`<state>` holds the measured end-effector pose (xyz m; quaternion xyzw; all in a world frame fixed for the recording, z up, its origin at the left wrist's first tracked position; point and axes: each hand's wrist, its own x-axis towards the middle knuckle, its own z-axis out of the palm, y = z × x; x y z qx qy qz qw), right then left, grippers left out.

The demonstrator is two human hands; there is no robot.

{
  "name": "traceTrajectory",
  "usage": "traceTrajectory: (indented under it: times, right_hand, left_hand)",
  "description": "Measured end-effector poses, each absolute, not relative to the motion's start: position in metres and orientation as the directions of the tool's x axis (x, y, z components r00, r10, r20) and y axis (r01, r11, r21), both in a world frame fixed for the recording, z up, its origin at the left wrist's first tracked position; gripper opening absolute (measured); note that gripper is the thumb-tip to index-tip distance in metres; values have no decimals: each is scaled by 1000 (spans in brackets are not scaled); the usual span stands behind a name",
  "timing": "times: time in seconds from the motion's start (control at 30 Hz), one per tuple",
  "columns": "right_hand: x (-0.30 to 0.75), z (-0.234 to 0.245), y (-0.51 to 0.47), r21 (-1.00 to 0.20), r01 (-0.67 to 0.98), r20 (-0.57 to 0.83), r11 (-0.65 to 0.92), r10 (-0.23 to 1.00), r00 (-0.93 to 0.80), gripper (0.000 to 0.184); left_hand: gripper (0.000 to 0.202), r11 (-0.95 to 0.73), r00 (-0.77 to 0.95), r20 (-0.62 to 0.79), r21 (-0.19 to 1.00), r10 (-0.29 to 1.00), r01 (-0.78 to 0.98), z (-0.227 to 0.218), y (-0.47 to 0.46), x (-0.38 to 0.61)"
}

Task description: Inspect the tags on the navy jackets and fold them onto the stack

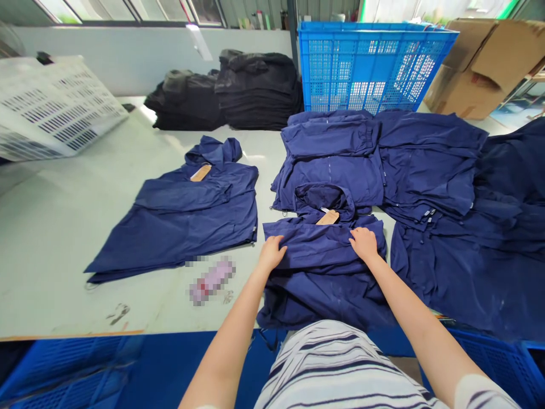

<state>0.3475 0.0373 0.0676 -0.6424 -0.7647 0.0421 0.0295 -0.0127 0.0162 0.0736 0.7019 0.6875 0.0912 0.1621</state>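
A navy hooded jacket (319, 255) lies in front of me at the table's near edge, its hood at the far end and a tan paper tag (328, 217) below the hood. Part of the jacket is folded over in a band across its body. My left hand (272, 253) grips the left end of this band, fingers curled on the fabric. At the band's right end, my right hand (364, 243) is also closed on the cloth. Fingertips of both hands are partly hidden. Another navy jacket (191, 210) with a tag lies spread to the left.
Stacked folded navy jackets (336, 165) lie beyond my hands, and more navy garments (464, 267) cover the right side. Black garment piles (258, 91), a blue crate (374, 68) and cardboard boxes (498, 68) stand behind. A white basket (59, 108) sits far left on the pale table (63, 227).
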Motion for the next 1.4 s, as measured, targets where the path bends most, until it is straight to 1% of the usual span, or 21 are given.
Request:
traceTrajectory:
  times: [0.07,0.1,0.2,0.27,0.33,0.4,0.47,0.6,0.7,0.83,0.97,1.07,1.2,1.3,1.4]
  right_hand:
    - [349,67,55,-97,971,-25,219,975,-222,31]
    - [350,64,62,-89,970,-50,228,971,-233,30]
    - [357,51,79,-65,975,-140,211,966,-218,33]
    - [363,38,82,-75,981,-196,177,962,-188,45]
    - [368,24,78,-94,984,-241,151,956,-170,57]
    - [371,8,71,-102,984,-245,149,955,-170,63]
    - [371,-5,63,-94,984,-192,151,967,-167,62]
    - [371,-21,69,-84,989,-82,124,988,-131,58]
    - [372,-23,90,-102,986,-48,131,989,-137,56]
    - [371,-22,113,-135,987,5,93,996,-93,54]
    - [369,-22,115,-172,983,62,67,996,-58,54]
    - [371,-21,114,-206,975,62,81,996,-70,55]
    - [374,-17,114,-243,967,5,72,997,-73,57]
    - [376,-11,98,-305,951,-37,50,997,-65,60]
    - [379,-5,54,-388,918,25,82,997,-79,58]
  left_hand:
    - [35,-94,115,-44,340,992,936,78,35,10]
    - [33,-125,147,-46,324,988,938,78,44,19]
    - [34,-154,197,-138,274,971,949,71,63,37]
    - [47,-112,172,-224,258,959,960,60,69,42]
    - [66,-55,127,-290,244,949,968,47,69,46]
    - [82,-33,102,-304,223,947,974,32,63,49]
    - [84,-47,95,-255,189,962,981,18,56,52]
    - [77,-44,60,-108,151,992,988,1,55,57]
    - [73,-28,41,-69,176,997,984,-3,75,59]
    - [68,-29,46,-85,195,995,980,-2,113,60]
    - [65,-18,56,-173,215,983,976,8,125,60]
    - [56,-42,98,-182,291,978,956,19,102,52]
    - [42,-116,159,-87,369,983,922,34,39,30]
    - [37,-130,148,-14,400,989,907,44,-13,11]
    - [33,-149,150,32,410,988,900,51,-56,-5]
